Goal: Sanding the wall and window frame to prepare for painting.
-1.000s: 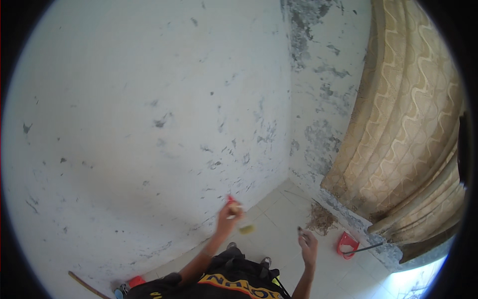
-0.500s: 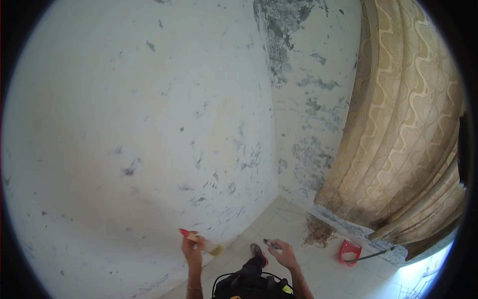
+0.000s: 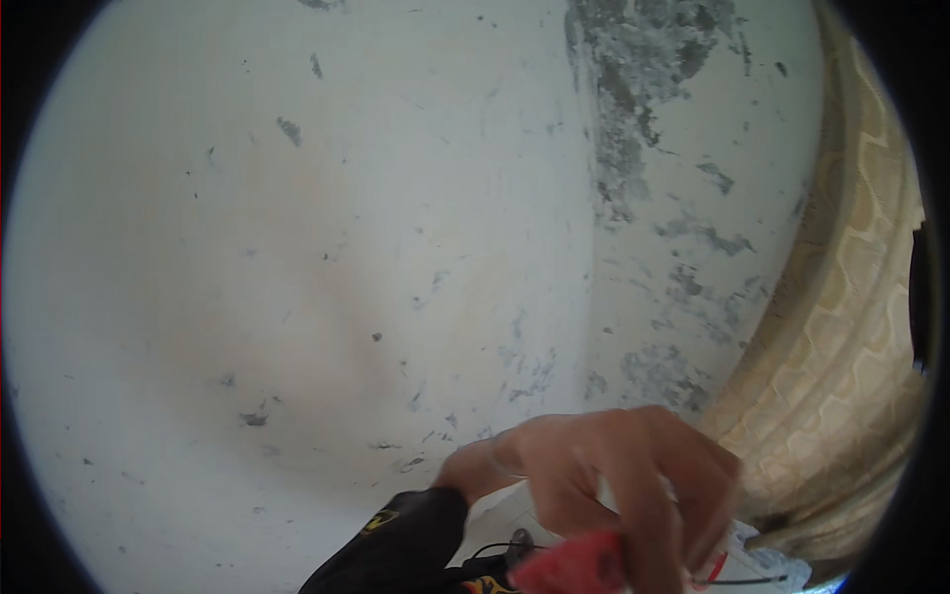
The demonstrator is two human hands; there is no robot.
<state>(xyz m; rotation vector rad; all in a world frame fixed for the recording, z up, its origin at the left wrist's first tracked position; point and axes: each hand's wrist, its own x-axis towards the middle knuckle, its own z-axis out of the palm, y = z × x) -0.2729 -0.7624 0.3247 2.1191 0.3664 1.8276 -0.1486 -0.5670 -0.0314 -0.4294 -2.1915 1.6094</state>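
Raised close to the camera, my left hand (image 3: 614,475) reaches across from the lower left, its black sleeve (image 3: 396,540) ending above a thin band on the wrist. Its fingers are bent round a paintbrush, whose red handle (image 3: 572,562) shows below the knuckles, blurred. The bristles are out of sight. My right hand does not show; the raised left hand covers much of the lower middle. Behind is a white wall (image 3: 297,327) with grey scuffed and peeled spots.
Beyond the corner, a second wall (image 3: 673,257) has large grey peeled patches. A patterned beige curtain (image 3: 821,376) hangs at the right. Low down, a red container (image 3: 711,572) with a dark stick (image 3: 757,579) is partly hidden by my hand. My shoe (image 3: 521,540) stands on the pale tiled floor.
My left hand has risen toward the camera and moved right, carrying the paintbrush. My right hand, which held a small dark thing, has gone from sight. The view has turned left and up.
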